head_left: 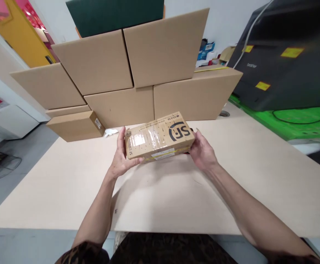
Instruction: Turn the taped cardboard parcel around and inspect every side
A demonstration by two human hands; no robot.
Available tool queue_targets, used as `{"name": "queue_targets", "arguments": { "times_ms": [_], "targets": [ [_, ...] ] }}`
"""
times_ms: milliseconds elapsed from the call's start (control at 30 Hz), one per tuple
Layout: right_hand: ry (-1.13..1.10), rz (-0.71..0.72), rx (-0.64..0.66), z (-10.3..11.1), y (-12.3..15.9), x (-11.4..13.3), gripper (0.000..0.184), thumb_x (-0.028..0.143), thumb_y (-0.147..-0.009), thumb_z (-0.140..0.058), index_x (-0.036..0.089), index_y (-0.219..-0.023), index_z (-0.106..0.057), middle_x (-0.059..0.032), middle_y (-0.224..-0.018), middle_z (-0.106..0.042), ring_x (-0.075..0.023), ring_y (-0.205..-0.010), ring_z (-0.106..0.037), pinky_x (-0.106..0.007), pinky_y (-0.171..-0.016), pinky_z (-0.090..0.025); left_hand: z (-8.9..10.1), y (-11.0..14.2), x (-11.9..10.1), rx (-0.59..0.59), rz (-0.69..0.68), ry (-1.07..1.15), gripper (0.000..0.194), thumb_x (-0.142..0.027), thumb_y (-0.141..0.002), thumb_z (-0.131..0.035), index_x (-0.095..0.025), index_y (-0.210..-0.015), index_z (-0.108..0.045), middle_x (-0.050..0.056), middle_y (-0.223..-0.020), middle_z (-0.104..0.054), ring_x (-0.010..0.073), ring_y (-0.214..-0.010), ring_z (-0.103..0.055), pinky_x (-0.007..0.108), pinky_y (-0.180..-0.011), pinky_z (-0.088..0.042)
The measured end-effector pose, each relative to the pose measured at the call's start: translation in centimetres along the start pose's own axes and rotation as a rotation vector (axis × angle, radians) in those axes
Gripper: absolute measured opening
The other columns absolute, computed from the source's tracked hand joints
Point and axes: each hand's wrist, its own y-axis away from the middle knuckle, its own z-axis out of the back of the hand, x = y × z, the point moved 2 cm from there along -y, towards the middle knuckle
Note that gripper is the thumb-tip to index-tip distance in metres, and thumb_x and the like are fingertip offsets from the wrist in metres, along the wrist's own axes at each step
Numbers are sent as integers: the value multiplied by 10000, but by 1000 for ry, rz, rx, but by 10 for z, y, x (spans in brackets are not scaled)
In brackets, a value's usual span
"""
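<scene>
Above the pale surface (231, 176), near its middle: small taped parcel (159, 136) marked SF, tilted, clamped endwise between left hand (122, 156) and right hand (203, 152), fingers wrapped round the short ends. Just behind, stacked plain cardboard boxes (138, 73) against the wall. Far right, black printer (286, 58) on green mat (300, 124).
</scene>
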Motion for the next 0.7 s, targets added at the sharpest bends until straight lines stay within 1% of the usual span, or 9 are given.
{"name": "queue_targets", "arguments": {
  "times_ms": [100,167,200,267,333,433,500,600,700],
  "targets": [
    [-18,2,32,-7,2,-7,527,768,-812,-729,343,-1119,-775,1,-1239,-829,-330,-1372,-675,-519,-1048,-601,3,1,0,119,18,-32,1448,-495,-632,-1007,-415,-1737,-75,97,-1846,-83,436,-1705,-53,619,-1363,-193],
    [-31,15,62,-11,4,-10,531,767,-809,-738,346,-1131,-776,8,-1259,-825,-316,-1396,-664,-512,-1089,-593,0,2,0,154,45,-2,1469,-570,-608,-1004,-392,-1744,-91,84,-1861,-19,422,-1709,72,598,-1375,-138],
    [-32,25,74,-12,5,-11,535,771,-810,-735,348,-1135,-776,10,-1274,-820,-311,-1410,-654,-511,-1109,-585,-3,2,-1,136,60,44,1442,-650,-608,-978,-375,-1744,-133,83,-1861,-38,410,-1709,96,580,-1378,-135],
    [-36,41,90,-14,6,-14,535,765,-809,-738,354,-1149,-771,16,-1316,-805,-306,-1443,-627,-516,-1142,-569,-10,1,-1,28,121,191,1293,-829,-668,-837,-341,-1721,-267,92,-1846,-170,389,-1717,43,543,-1380,-175],
    [-42,43,99,-15,8,-17,534,751,-813,-741,358,-1175,-760,20,-1370,-781,-305,-1473,-598,-528,-1165,-554,-18,-1,0,-145,270,355,1012,-879,-829,-637,-318,-1648,-434,92,-1779,-372,375,-1708,-151,535,-1366,-258],
    [-39,42,111,-17,11,-20,547,754,-837,-708,370,-1225,-735,22,-1448,-739,-303,-1501,-567,-547,-1187,-531,-25,-2,-2,-209,434,459,900,-869,-813,-673,-309,-1515,-602,79,-1649,-569,379,-1645,-346,533,-1331,-356],
    [-37,64,104,-18,15,-17,538,759,-861,-675,386,-1246,-718,29,-1482,-717,-297,-1512,-554,-554,-1199,-516,-24,-3,-6,-205,419,473,861,-844,-797,-721,-329,-1482,-632,62,-1614,-608,366,-1617,-403,521,-1310,-396],
    [-31,145,88,-22,24,-6,468,712,-916,-629,410,-1265,-705,45,-1526,-681,-279,-1534,-526,-549,-1232,-477,-19,-2,-9,-291,325,508,803,-841,-844,-670,-341,-1472,-640,60,-1599,-622,352,-1574,-474,514,-1262,-458],
    [-8,239,81,-27,33,7,397,634,-932,-637,414,-1251,-724,48,-1535,-668,-268,-1544,-507,-533,-1281,-414,-19,-1,-3,-326,376,555,787,-874,-851,-616,-310,-1395,-694,74,-1481,-714,380,-1500,-561,534,-1175,-543]
  ]
}}
